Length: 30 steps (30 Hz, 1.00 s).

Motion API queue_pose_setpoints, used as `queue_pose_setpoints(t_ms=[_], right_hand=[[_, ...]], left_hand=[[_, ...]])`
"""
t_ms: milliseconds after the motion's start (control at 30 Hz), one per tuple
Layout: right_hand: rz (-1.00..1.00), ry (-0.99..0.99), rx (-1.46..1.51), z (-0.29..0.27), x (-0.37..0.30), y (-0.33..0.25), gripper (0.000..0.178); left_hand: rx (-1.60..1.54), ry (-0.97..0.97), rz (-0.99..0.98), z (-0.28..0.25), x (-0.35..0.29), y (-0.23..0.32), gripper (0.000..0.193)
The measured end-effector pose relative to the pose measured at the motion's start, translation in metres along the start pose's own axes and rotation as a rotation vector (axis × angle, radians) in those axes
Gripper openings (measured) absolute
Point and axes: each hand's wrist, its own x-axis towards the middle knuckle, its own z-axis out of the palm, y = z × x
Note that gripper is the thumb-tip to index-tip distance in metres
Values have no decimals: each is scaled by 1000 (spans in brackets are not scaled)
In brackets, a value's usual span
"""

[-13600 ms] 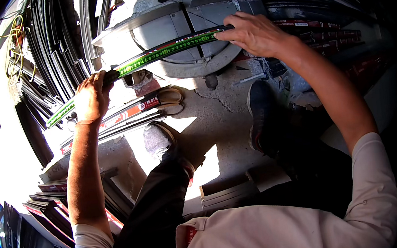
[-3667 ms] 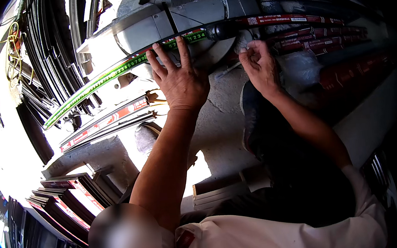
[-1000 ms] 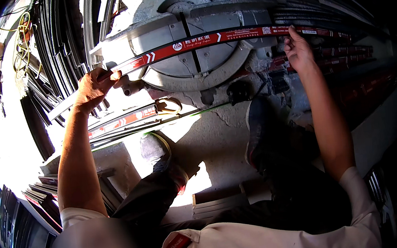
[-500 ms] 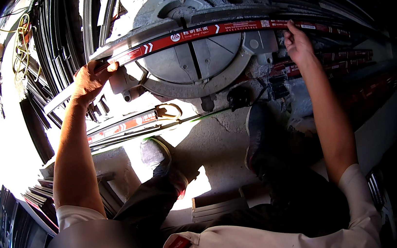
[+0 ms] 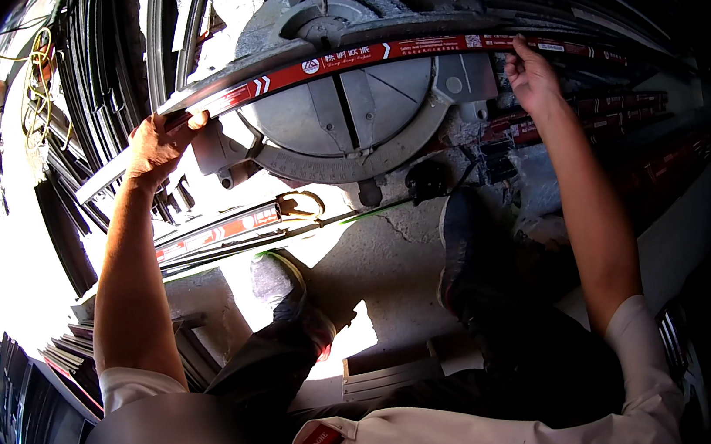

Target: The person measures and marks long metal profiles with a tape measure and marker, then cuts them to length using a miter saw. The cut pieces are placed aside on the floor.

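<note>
A long, narrow metal profile (image 5: pixel 337 63) with red printed film along it lies across the round grey table of a mitre saw (image 5: pixel 309 118), close along its fence. My left hand (image 5: pixel 160 149) is wrapped round the profile's left part, thumb on the near side. The profile's pale bare end (image 5: pixel 105 179) sticks out past that hand. Over on the right, my right hand (image 5: pixel 532 77) holds the profile's near edge with fingers curled and thumb up. The saw's upper part is cut off at the top of the picture.
Dark profiles (image 5: pixel 115 74) stand in rows at the left, near a yellow cable (image 5: pixel 42 91). More red-filmed profiles (image 5: pixel 597 107) lie at the right. Another red-filmed bundle (image 5: pixel 225 228) lies before the saw. My shoes (image 5: pixel 277 282) rest on the concrete floor (image 5: pixel 378 263).
The profile sits slightly farther back on the saw table, nearer the fence. Both hands keep their hold on it, and the view has shifted a little.
</note>
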Motion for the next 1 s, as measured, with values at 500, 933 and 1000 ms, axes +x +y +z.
queue_pose_setpoints(t_ms=[500, 933, 1000], right_hand=[[-33, -28, -11, -2, -3, 0, 19], [-759, -70, -720, 84, -108, -132, 41], [-805, -336, -646, 127, -122, -174, 41]], left_hand=[[117, 47, 56, 0, 2, -2, 84], [85, 48, 47, 0, -6, -2, 91], [124, 63, 46, -2, -7, -5, 93]])
